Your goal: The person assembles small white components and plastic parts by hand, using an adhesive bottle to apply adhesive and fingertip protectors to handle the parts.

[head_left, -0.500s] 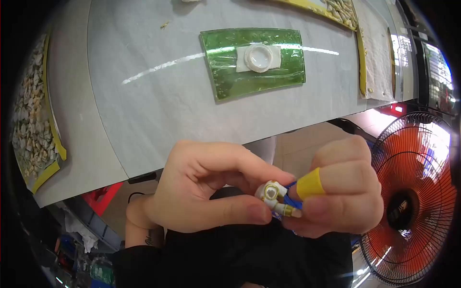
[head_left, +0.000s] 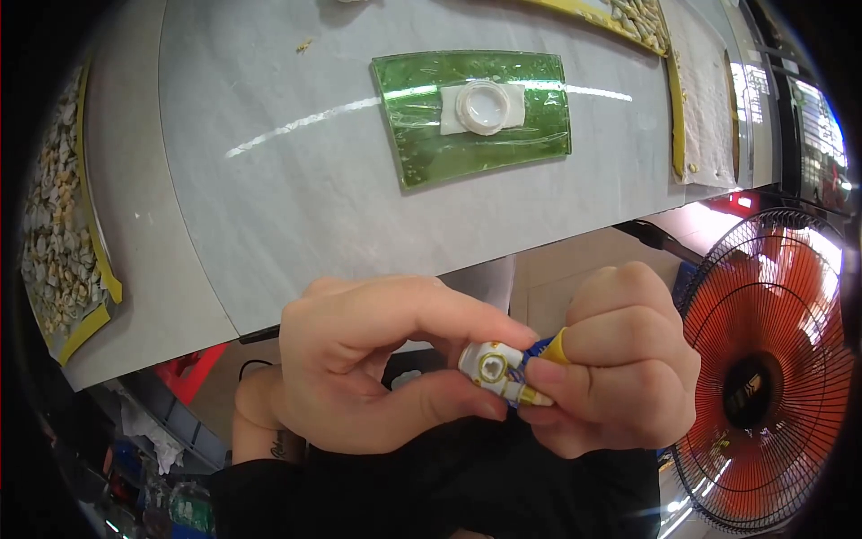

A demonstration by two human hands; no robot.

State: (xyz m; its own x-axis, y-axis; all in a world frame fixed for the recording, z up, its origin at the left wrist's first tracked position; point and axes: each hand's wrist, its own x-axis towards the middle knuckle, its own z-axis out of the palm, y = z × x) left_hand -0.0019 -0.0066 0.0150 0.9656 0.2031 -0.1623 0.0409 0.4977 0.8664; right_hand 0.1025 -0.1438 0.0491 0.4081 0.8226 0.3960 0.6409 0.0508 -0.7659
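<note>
In front of my body, just off the table's near edge, I hold a small white painted piece point(head_left: 492, 366) with gold and blue details, possibly a figurine. A gold ring surrounds a pale spot on it. My left hand point(head_left: 355, 368) is closed, pinching the piece's left side between thumb and forefinger. From the right, my right hand point(head_left: 628, 368) is curled tight, its thumb and forefinger pressed on the blue and gold end. A yellow wrap point(head_left: 558, 347) shows at its forefinger, mostly covered by the thumb. Whatever else lies inside the right fist is hidden.
On the grey table point(head_left: 296, 207), a green glassy slab point(head_left: 530, 144) carries a small white round dish point(head_left: 486, 108) on a white pad. Yellow-edged trays of small pale pieces point(head_left: 58, 260) stand far left and at the back right. A red-orange fan point(head_left: 763, 368) stands close on the right.
Both hands have shifted slightly left with the piece, which has turned a little. My right thumb has moved up over the yellow wrap and lies closer to the gold ring.
</note>
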